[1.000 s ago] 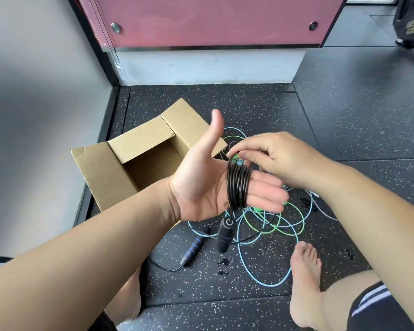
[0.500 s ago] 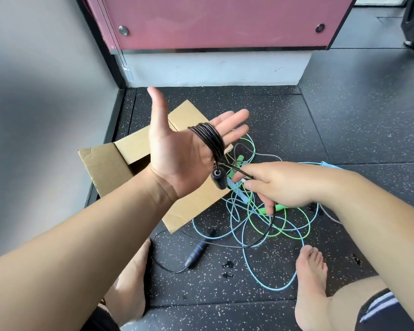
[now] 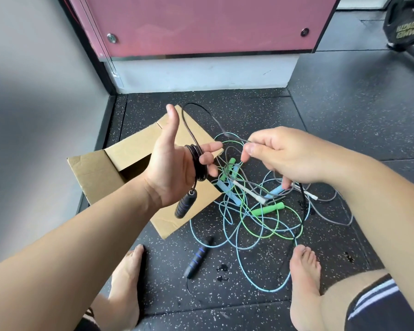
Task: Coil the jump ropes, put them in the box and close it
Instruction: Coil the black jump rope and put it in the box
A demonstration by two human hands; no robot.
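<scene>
Head view: left hand point(image 3: 170, 173), centre frame, palm spread and thumb raised, carries the black jump rope point(image 3: 196, 161) coiled round its straight fingers, one handle point(image 3: 185, 206) dangling below. Right hand point(image 3: 280, 158) pinches the rope's free strand. Open cardboard box point(image 3: 98, 173) lies behind the left hand; green and blue ropes point(image 3: 261, 211) lie tangled at centre right.

The right hand point(image 3: 287, 161) has lifted from under the left hand point(image 3: 170, 170) to level with its fingers, apart from the coil point(image 3: 196, 163); the black rope point(image 3: 188, 129) it pinches now arches loosely above the box point(image 3: 93, 177); the handle point(image 3: 185, 204) dangles lower, below the palm.
</scene>
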